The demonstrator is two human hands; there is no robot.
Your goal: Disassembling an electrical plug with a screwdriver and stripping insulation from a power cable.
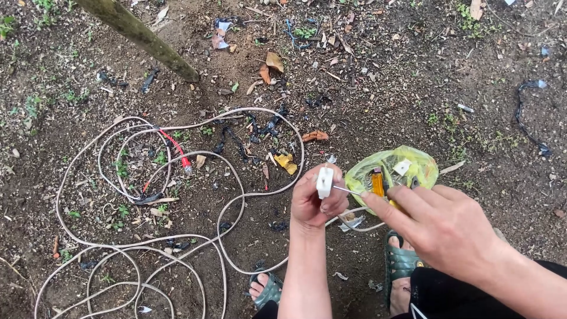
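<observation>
**White plug held at mid-frame, tool tip at its side**

White plastic plug (pixel 324 182) sits upright in the left hand (pixel 316 201), raised above bare soil near the centre of the view. The left hand's fingers (pixel 307 184) are closed around the plug's lower part, thumb against its near face; the upper part stands clear of the grip.

The right hand (pixel 446 227) comes in from the right. Its fingers are pinched shut on a thin metal tool (pixel 347 191), most likely a small screwdriver, whose shaft lies nearly level. The tip meets the right side of the plug. The handle is hidden inside the grip.

A long off-white cable (pixel 177 242) lies in loose loops on the ground to the left, with one run passing below the left hand. Whether it joins the plug cannot be told. A red wire (pixel 175 147) lies among the upper loops.

Behind the hands, a yellow-green plastic bag (pixel 425 168) rests on the soil, holding an orange lighter (pixel 377 181) and a small white part. A yellow fragment (pixel 286 161) lies just left of the plug, on the ground. Green sandals (pixel 400 263) show at the bottom edge. A mossy tree trunk (pixel 139 34) crosses the upper left.
</observation>
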